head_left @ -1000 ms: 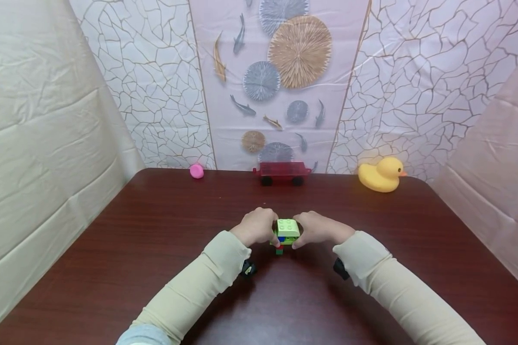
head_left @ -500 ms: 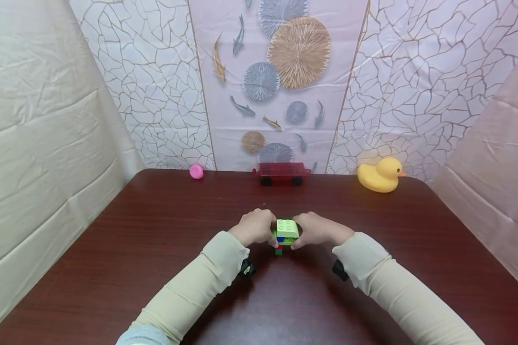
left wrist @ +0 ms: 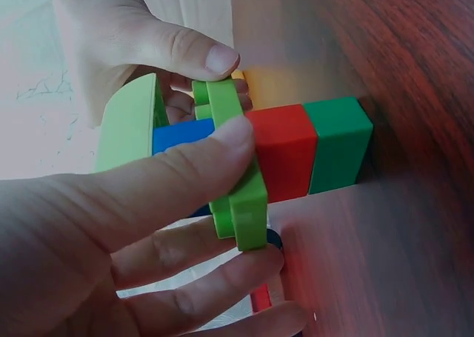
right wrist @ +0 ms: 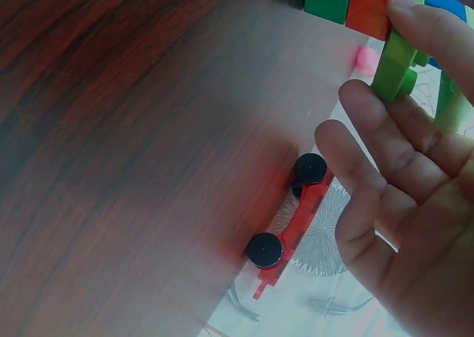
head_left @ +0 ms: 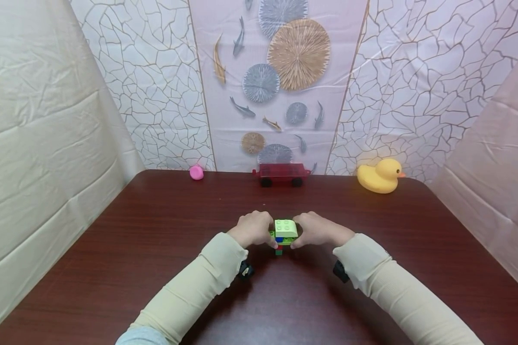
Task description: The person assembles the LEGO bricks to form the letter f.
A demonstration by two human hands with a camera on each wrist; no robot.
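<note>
A stack of toy building blocks (head_left: 286, 229) stands upright on the table between the two hands. From the bottom it has a green block (left wrist: 342, 146), a red block (left wrist: 285, 152), a flat lime plate (left wrist: 252, 196), a blue block (left wrist: 178, 135) and a pale lime curved block (left wrist: 127, 129). The left hand (head_left: 253, 229) pinches one end of the lime plate, thumb on the near side. Opposite it, the right hand (head_left: 319, 230) pinches the other end, its thumb (right wrist: 426, 18) on the plate. Part of the blue block is hidden behind the left thumb.
Along the table's (head_left: 155, 211) back edge sit a pink rounded object (head_left: 196, 172), a red wheeled toy wagon (head_left: 282, 173) and a yellow toy duck (head_left: 379, 176). Patterned cloth (head_left: 164, 81) hangs behind them, with pale cloth at both sides.
The left hand shifts very slightly to the left. Both hands keep their hold on the block stack, which stays almost in place.
</note>
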